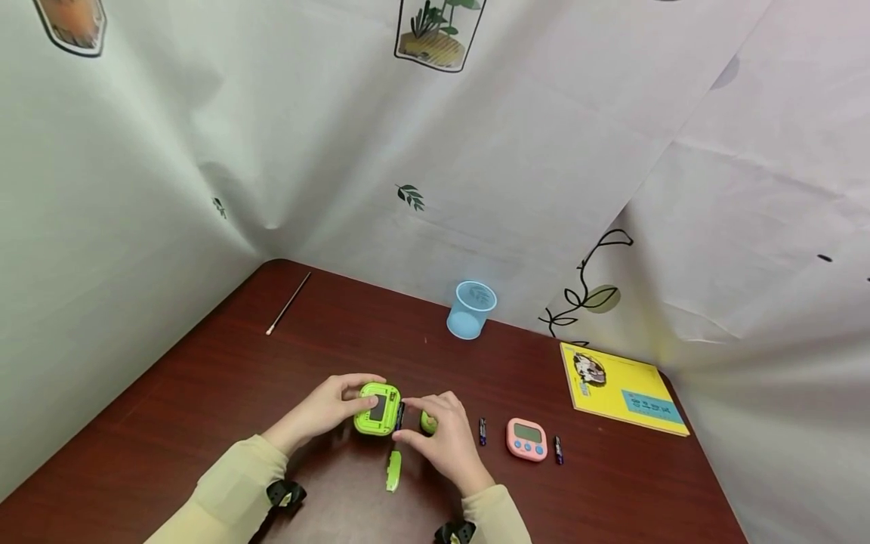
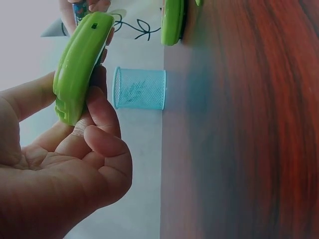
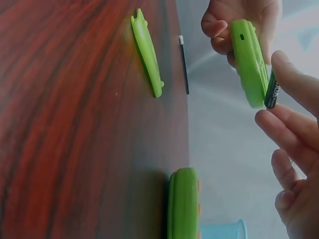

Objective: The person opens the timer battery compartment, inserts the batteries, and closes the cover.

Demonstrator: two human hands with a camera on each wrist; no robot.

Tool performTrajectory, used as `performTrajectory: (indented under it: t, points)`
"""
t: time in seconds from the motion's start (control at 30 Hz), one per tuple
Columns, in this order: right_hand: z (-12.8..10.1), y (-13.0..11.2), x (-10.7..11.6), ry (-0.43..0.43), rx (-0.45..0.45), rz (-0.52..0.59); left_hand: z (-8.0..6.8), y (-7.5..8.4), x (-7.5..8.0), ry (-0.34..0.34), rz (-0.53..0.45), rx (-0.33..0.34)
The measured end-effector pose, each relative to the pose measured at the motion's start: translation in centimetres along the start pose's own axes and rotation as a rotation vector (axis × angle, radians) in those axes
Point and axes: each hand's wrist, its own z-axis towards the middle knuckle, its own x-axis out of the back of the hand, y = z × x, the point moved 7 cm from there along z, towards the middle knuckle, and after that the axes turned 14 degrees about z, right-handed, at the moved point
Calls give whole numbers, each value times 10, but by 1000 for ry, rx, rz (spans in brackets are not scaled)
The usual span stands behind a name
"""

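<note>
My left hand (image 1: 326,406) grips a green digital timer (image 1: 390,408) by its edges, raised off the table, with its back facing up. The thumb lies over that back. At the timer's right side, my right hand (image 1: 450,442) pinches a small dark battery (image 3: 272,91) between thumb and finger, close against the green case. Whether the battery sits partly in a slot cannot be made out. A loose green cover (image 1: 393,471) with small tabs lies on the table below the hands. Partly hidden by the right hand, a second green timer (image 3: 183,204) rests on the table.
To the right lie a pink timer (image 1: 526,440) and two batteries, one left of it (image 1: 482,431) and one right of it (image 1: 559,450). A blue mesh cup (image 1: 469,313) stands at the back, a yellow book (image 1: 612,397) far right, a thin pencil (image 1: 288,304) far left.
</note>
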Motion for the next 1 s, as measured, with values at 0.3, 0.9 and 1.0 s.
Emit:
performTrajectory:
  t: [0.3,0.9,1.0]
  points:
    - [1,-11,1,38,49,-8,0,1,-4,-36,-27,8]
    - [-1,-30,-2,61,260,-284,-1,6,-6,-36,-29,0]
    - [-1,-33,-1,57,269,-302,-1,7,-7,-39,-28,1]
